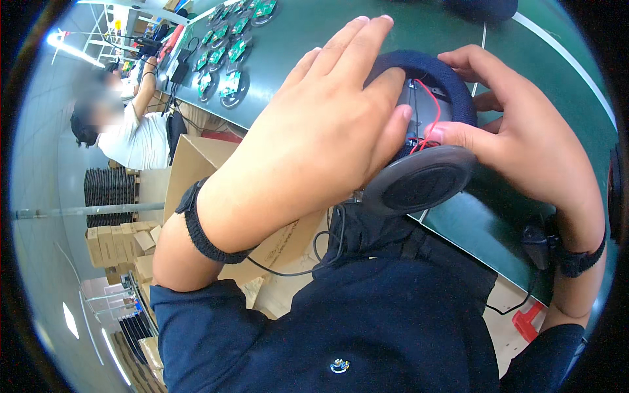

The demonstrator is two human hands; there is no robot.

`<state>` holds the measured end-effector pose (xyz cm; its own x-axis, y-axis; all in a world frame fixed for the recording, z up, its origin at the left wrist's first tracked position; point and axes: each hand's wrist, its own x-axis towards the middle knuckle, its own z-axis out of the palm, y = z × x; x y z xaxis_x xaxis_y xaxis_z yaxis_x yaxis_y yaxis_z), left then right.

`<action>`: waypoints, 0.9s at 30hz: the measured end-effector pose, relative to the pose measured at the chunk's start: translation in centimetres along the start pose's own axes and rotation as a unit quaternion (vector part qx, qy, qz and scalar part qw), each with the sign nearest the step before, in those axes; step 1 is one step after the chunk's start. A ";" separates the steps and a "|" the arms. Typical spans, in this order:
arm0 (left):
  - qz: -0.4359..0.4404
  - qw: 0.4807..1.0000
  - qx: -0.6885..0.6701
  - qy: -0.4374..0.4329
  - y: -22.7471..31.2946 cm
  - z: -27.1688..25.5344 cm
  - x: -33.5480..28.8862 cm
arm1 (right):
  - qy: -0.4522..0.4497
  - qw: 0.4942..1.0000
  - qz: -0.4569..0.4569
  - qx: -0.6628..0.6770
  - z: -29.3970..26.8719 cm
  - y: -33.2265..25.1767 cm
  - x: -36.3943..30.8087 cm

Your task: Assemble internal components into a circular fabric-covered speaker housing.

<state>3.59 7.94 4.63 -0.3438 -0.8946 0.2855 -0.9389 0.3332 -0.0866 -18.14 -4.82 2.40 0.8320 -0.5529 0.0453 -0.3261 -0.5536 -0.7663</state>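
A round speaker housing (465, 93) covered in dark blue fabric is held between my hands, its inside exposed. Red wires (435, 112) run from the grey interior toward a round dark grey cap (419, 180), which sits tilted against the near side of the housing. My left hand (327, 118) lies over the housing's left side, thumb and index finger bent at its rim, the other fingers stretched out beyond. Around the right side curls my right hand (517, 118), its thumb at the opening beside the red wires. The fingertips behind the housing are partly hidden.
Several green circuit boards (230, 83) on round dark bases stand on the green table (288, 39). An open cardboard box (203, 160) is at my left. Cables hang from the wristbands (203, 226). Farther left, a co-worker in a white shirt (141, 141) sits at the table.
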 end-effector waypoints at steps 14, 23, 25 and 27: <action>-0.032 0.979 -0.157 0.124 -0.7 2.2 -0.8 | 0.020 1.000 -0.001 0.024 0.4 1.0 -0.2; -0.009 0.980 -0.110 0.169 -0.3 3.0 -1.2 | 0.012 1.000 0.006 0.018 0.2 0.6 -0.2; -0.009 0.979 -0.101 0.174 -0.3 3.1 -1.2 | 0.011 0.999 0.016 0.049 0.3 0.5 -0.3; -0.033 0.982 -0.116 0.147 -0.4 2.5 -1.3 | 0.011 0.999 -0.005 0.034 0.5 0.5 -0.2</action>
<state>4.36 8.23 1.92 -0.2302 -0.8032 0.5495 -0.9178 0.3669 0.1518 -18.29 -4.68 1.69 0.8250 -0.5612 0.0659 -0.2859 -0.5152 -0.8080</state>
